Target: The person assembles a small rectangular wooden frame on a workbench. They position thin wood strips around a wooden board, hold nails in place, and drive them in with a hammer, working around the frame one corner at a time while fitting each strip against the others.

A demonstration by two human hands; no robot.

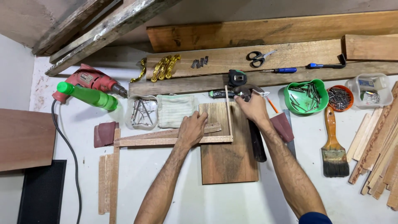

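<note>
Right hand point(253, 108) is seen closed around a hammer point(248, 92) near its head; the handle point(258, 145) runs back under the wrist and is partly hidden by the forearm. Exactly what the hammer head meets cannot be made out — fingers cover that spot. Left hand point(191, 129) is laid flat, fingers spread, pressing on two long wood strips point(157, 139) that lie crosswise over a brown board point(228, 159); nothing is gripped, only held down. A thin upright strip point(228, 114) is set at a right angle to the long strips, its top end just beside the right hand.

Hidden or cut off: a tape measure point(236, 77) and a green-handled tool point(219, 94) are partly covered behind the hammer; a flat blade point(290, 141) shows only at the right forearm's edge. Stacked wood strips point(383, 145) run out of the picture on the right.

Containers on the white worktop point(166, 186) — a green bowl point(306, 96) of nails, a small orange dish point(340, 98) of nails, a clear square tub point(370, 90) with small hardware, its contents hard to tell. A clear tray point(142, 112) of nails lies beside a folded striped cloth point(175, 110). A small label patch is noted on the red drill point(92, 81), too small to make out.
</note>
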